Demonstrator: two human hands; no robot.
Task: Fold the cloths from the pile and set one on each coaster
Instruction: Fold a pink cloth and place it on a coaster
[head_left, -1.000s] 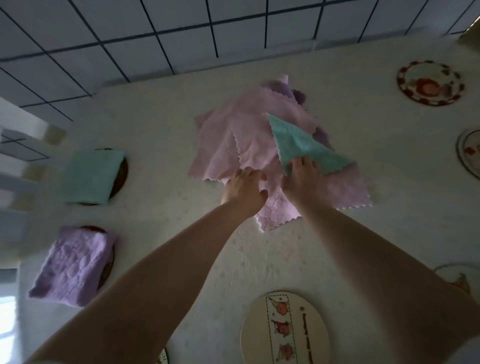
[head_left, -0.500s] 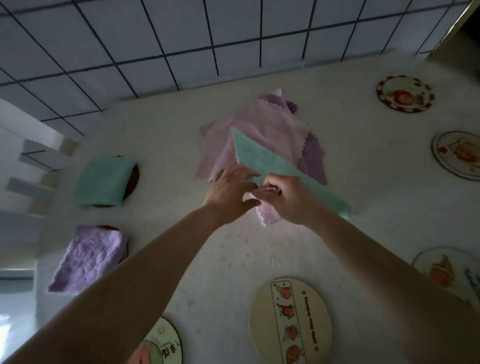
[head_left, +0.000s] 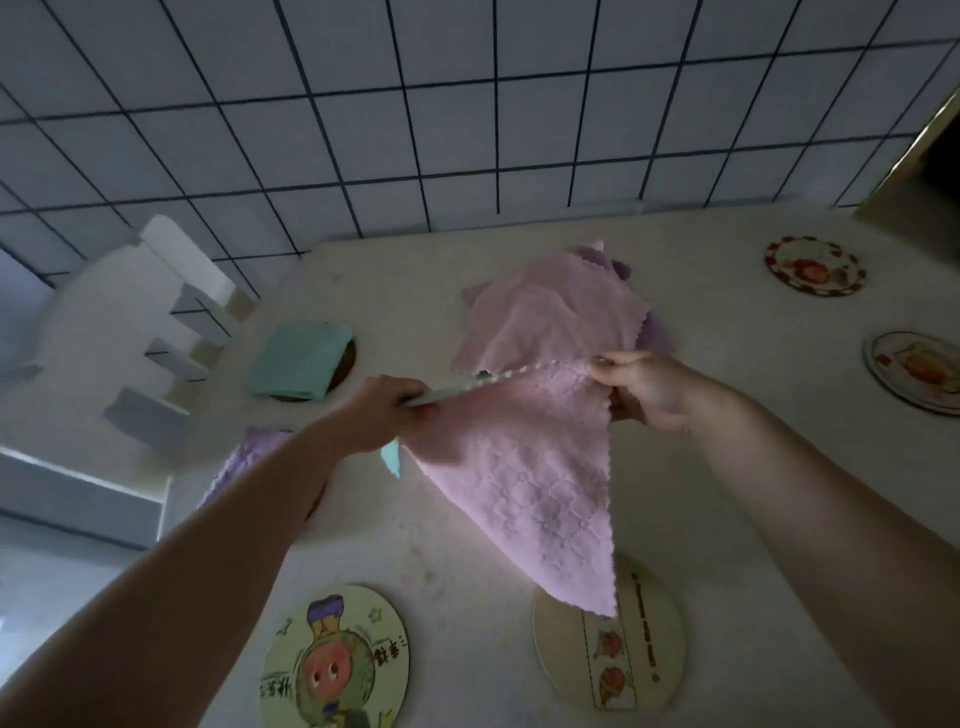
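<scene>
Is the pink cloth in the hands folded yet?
Not yet. The pink cloth hangs spread, stretched by its top edge between left hand and right hand, lower corner dangling.

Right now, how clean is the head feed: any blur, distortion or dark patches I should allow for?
Head view: dim and soft overall; wide-angle bends the tiled wall; left hand and the white rack smear with motion; held pink cloth reads clearly; right hand fairly sharp; near forearms shadowed.

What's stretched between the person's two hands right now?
In the head view, a pink cloth spans from the left hand to the right hand, its scalloped top edge pulled taut between them, with the rest hanging down to a point.
</scene>
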